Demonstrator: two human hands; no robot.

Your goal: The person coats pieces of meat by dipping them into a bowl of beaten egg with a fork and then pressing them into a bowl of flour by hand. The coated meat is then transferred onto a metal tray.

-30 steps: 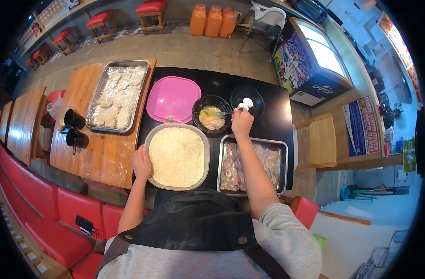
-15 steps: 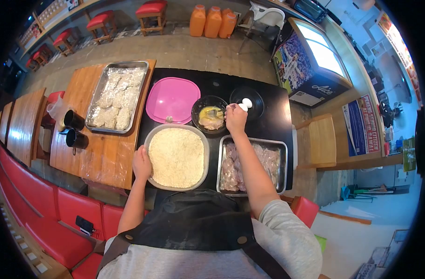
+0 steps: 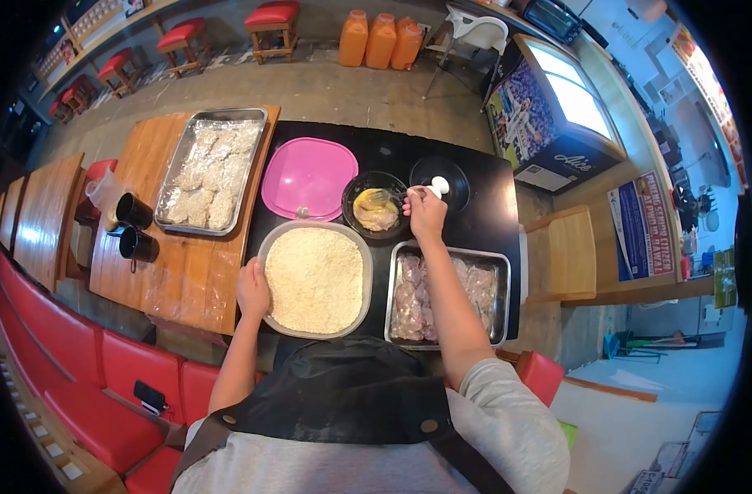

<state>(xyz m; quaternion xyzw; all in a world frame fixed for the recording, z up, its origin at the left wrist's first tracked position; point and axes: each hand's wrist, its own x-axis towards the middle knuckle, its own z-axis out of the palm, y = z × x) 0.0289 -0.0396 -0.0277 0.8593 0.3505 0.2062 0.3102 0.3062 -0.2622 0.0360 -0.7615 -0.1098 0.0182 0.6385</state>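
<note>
My left hand (image 3: pixel 253 288) grips the left side of a plastic tub of pale breadcrumbs (image 3: pixel 316 278). My right hand (image 3: pixel 426 212) is closed round the handle of a fork-like utensil (image 3: pixel 384 198), whose head reaches into a black bowl (image 3: pixel 350 216). Yellow beaten egg and a piece of raw meat (image 3: pixel 377 217) lie in that bowl. Below my right forearm, a metal tray (image 3: pixel 504 306) holds raw meat pieces (image 3: pixel 414 298), partly covered by the arm. White eggs (image 3: pixel 440 184) rest on a black plate (image 3: pixel 461 194) just beyond my right hand.
A pink lid (image 3: pixel 310 179) lies behind the tub. On the wooden table (image 3: pixel 178 284) at left stand a metal tray (image 3: pixel 163 169) of breaded pieces (image 3: pixel 214 169) and two black mugs (image 3: pixel 135 244). A freezer (image 3: pixel 549 111) stands beyond the black table's far right corner.
My right hand has shifted a little right and towards me, drawing the utensil's head to the bowl's right side. The left hand stays at the tub. The whole view has shifted slightly.
</note>
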